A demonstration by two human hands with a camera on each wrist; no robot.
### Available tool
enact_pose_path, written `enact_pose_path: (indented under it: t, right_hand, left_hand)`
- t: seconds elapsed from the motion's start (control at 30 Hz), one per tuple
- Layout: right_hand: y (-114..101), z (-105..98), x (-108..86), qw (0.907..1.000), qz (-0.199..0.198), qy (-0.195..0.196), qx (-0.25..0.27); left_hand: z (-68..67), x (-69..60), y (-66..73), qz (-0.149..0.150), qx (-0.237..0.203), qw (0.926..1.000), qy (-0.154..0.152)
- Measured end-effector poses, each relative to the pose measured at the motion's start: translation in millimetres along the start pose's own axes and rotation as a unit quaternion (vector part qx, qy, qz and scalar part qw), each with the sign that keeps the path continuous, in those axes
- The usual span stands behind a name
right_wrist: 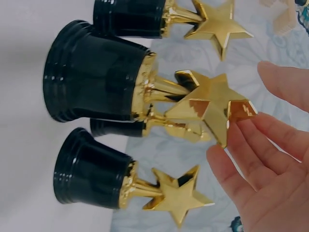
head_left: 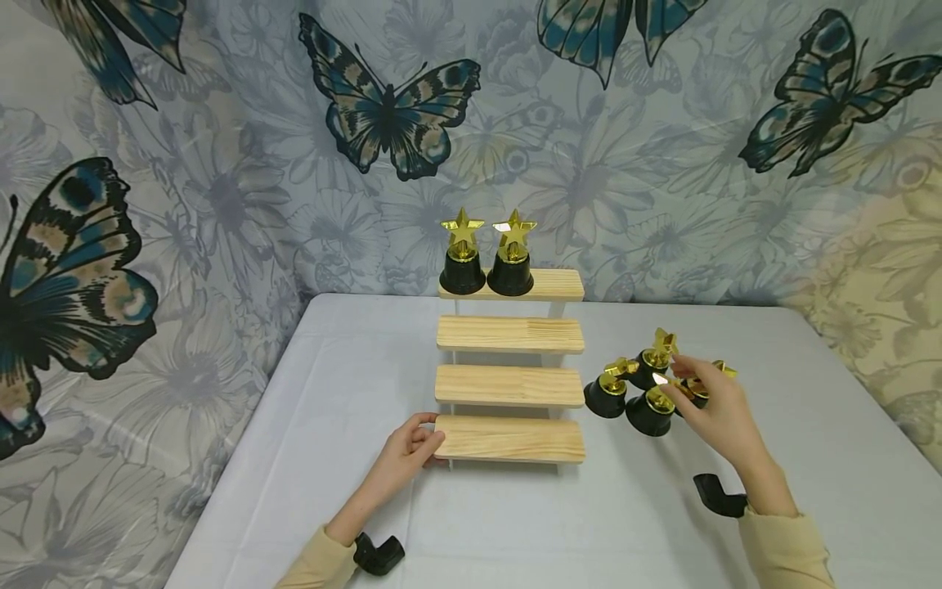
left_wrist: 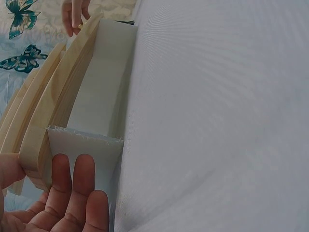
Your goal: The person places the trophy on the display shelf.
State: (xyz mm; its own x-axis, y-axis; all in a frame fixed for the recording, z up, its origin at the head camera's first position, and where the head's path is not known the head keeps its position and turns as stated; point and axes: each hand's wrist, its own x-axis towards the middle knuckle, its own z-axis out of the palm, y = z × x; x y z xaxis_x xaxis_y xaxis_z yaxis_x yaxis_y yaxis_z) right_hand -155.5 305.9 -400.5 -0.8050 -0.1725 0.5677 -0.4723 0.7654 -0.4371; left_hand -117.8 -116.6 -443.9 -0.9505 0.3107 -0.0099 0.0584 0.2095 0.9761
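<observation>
Over on the right, the person's right hand (head_left: pixel 721 413) hangs above four trophies (head_left: pixel 646 375) bunched on the table (head_left: pixel 353 368), and from overhead it hides part of the right trophy (right_wrist: pixel 89 169). Its fingers are loosely spread, thumb well apart from them, with the star (right_wrist: pixel 212 106) of the front trophy (right_wrist: pixel 96 77) between; it grips nothing, though I can't tell whether a fingertip touches the gold. Seen from the right wrist, the back trophy (right_wrist: pixel 116 127) is mostly masked by the front one, and the left trophy (right_wrist: pixel 130 17) runs off the edge.

The left hand (head_left: pixel 405 450) holds the left end of the bottom step (head_left: pixel 511 439), thumb on top, fingers tucked underneath where the head view loses them. From the left wrist three fingers (left_wrist: pixel 83 176) show plainly, nearly straight, before a white support (left_wrist: pixel 87 140); the thumb is cut off there. Both sleeves (head_left: pixel 786 548) are cut off too.

Every trophy sits upright on its black base, long axis vertical, star uppermost. Two more, the shelf pair (head_left: pixel 510 274), stand side by side towards the left end of the top step (head_left: pixel 559 284), stars facing the person. The stand (head_left: pixel 508 335) climbs away towards the butterfly cloth (head_left: pixel 589 164), its steps running lengthwise from left to right.
</observation>
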Motion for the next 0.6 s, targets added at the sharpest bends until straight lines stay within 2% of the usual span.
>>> enact_pose_path:
  t: [0.07, 0.33, 0.43, 0.6]
  right_hand:
    - [1.0, -0.1, -2.2, 1.0, 0.005, -0.001, -0.003]
    - [4.3, 0.8, -10.3, 0.9998, 0.019, -0.004, -0.007]
    - [5.6, 2.5, -11.5, 0.9999, 0.013, -0.001, -0.007]
    - [8.3, 5.1, -13.5, 0.9999, 0.007, 0.006, -0.006]
  left_hand:
    - [-0.1, 0.3, -1.3, 0.003, -0.001, 1.0, 0.001]
    - [1.0, 8.7, -30.2, 0.013, -0.002, 0.9999, 0.01]
    - [1.0, 9.1, -32.8, 0.022, -0.003, 0.9997, 0.01]
    - [0.8, 9.0, -31.9, 0.013, -0.002, 0.9999, 0.01]
